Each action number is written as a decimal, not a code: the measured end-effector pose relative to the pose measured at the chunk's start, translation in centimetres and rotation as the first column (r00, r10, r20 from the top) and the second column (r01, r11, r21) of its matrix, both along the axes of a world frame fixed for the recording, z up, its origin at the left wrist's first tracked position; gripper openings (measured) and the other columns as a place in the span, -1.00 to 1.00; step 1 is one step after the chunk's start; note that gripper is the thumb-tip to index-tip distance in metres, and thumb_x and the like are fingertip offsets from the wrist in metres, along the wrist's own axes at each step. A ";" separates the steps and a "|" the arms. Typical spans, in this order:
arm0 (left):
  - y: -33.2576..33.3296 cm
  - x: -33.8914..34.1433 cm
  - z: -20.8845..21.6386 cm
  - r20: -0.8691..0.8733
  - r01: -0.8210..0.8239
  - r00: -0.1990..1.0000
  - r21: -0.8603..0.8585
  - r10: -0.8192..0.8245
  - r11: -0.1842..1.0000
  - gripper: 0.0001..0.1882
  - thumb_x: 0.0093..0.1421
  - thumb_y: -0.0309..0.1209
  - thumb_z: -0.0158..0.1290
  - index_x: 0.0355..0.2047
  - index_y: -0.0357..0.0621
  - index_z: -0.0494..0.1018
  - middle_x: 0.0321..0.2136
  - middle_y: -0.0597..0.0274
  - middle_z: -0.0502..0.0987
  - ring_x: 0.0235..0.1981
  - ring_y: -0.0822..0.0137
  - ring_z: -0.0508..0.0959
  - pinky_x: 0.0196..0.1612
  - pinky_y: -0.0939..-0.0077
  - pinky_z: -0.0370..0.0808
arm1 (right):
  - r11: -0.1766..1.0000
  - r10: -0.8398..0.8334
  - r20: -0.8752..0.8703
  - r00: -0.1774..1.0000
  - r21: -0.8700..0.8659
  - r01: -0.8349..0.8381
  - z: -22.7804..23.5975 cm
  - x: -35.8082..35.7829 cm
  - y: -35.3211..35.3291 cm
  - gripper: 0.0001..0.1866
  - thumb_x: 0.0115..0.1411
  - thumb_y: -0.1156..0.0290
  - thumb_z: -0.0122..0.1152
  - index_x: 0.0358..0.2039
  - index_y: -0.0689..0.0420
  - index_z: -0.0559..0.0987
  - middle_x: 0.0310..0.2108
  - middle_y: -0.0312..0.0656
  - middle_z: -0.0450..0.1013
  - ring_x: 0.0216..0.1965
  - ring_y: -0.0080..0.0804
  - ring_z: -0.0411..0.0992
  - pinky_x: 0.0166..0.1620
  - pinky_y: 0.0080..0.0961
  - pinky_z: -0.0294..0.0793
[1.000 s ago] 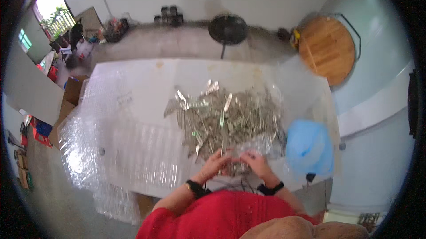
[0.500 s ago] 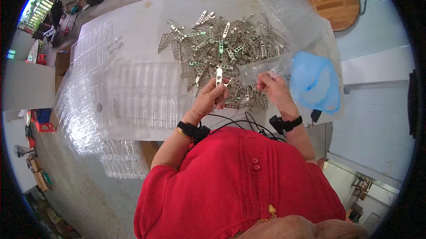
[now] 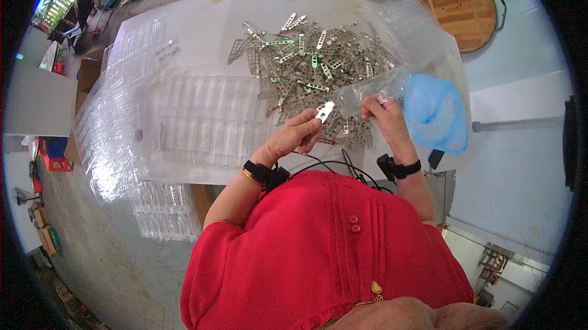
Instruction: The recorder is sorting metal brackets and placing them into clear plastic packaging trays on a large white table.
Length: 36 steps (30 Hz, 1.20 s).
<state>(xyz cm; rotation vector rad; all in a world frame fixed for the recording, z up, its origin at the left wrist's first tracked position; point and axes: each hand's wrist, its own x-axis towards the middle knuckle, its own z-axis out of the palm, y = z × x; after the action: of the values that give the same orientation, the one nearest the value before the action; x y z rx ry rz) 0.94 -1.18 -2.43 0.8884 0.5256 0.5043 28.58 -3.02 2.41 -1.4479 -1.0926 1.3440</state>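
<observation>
A white table (image 3: 202, 36) spreads beneath and beyond the left hand (image 3: 294, 135) and the right hand (image 3: 387, 120). Next in size, clear plastic trays (image 3: 208, 112) cover the table to the left of the left hand, some hanging past its near edge. A loose heap of metal strips (image 3: 315, 63) lies just beyond the two hands, silver with a few greenish glints. A blue bag (image 3: 435, 109) sits just right of the right hand. Smaller is a clear bag (image 3: 358, 97), whose near edge the right hand pinches between closed fingers. Smallest, a silver metal piece (image 3: 325, 112) is clamped in the left hand's fingers, tilted, its end pointing away toward the clear bag.
</observation>
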 end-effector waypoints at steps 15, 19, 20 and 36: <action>-0.3 -1.0 0.7 -0.070 0.067 0.995 0.030 -0.065 0.997 -0.49 0.45 -0.25 -0.15 0.33 -0.13 0.11 -0.58 0.37 0.33 -0.73 0.53 0.27 -0.67 0.62 0.23 | 0.985 0.172 0.211 0.962 -0.006 -0.174 1.2 -2.4 -0.2 -0.82 0.33 0.36 0.19 -0.36 0.20 0.58 -0.47 -0.32 0.50 -0.42 -0.59 0.44 -0.28 -0.60 0.46; -0.5 -1.1 1.1 -0.053 0.079 0.996 0.049 -0.076 0.996 -0.46 0.41 -0.32 -0.14 0.35 -0.12 0.06 -0.58 0.33 0.34 -0.72 0.51 0.29 -0.66 0.59 0.25 | 0.970 0.245 0.213 0.946 -0.038 -0.242 1.0 -2.9 -0.3 -0.81 0.33 0.35 0.19 -0.35 0.21 0.58 -0.46 -0.32 0.50 -0.41 -0.59 0.44 -0.28 -0.59 0.46; -0.6 -1.1 1.2 -0.063 0.083 0.995 0.045 -0.080 0.996 -0.44 0.40 -0.34 -0.14 0.36 -0.12 0.04 -0.58 0.32 0.34 -0.72 0.50 0.30 -0.66 0.58 0.26 | 0.959 0.283 0.208 0.936 -0.073 -0.273 1.1 -3.1 -0.5 -0.82 0.32 0.35 0.20 -0.35 0.21 0.58 -0.45 -0.32 0.50 -0.41 -0.60 0.43 -0.27 -0.60 0.46; 0.1 -0.1 1.1 -0.116 0.157 0.981 0.017 -0.154 0.987 -0.82 0.30 -0.44 -0.04 -0.13 -0.14 0.26 -0.57 0.31 0.37 -0.70 0.48 0.36 -0.62 0.58 0.31 | 0.858 0.487 0.043 0.872 -0.211 -0.469 0.3 -3.2 -0.6 -0.68 0.25 0.19 0.31 -0.24 0.24 0.61 -0.42 -0.26 0.53 -0.40 -0.55 0.47 -0.31 -0.54 0.47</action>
<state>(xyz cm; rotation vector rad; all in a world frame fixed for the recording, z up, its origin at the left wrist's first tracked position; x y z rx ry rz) 0.83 -1.08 -1.29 0.9785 0.5494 0.3196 25.34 -3.59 2.68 -1.4431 -1.4895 1.7860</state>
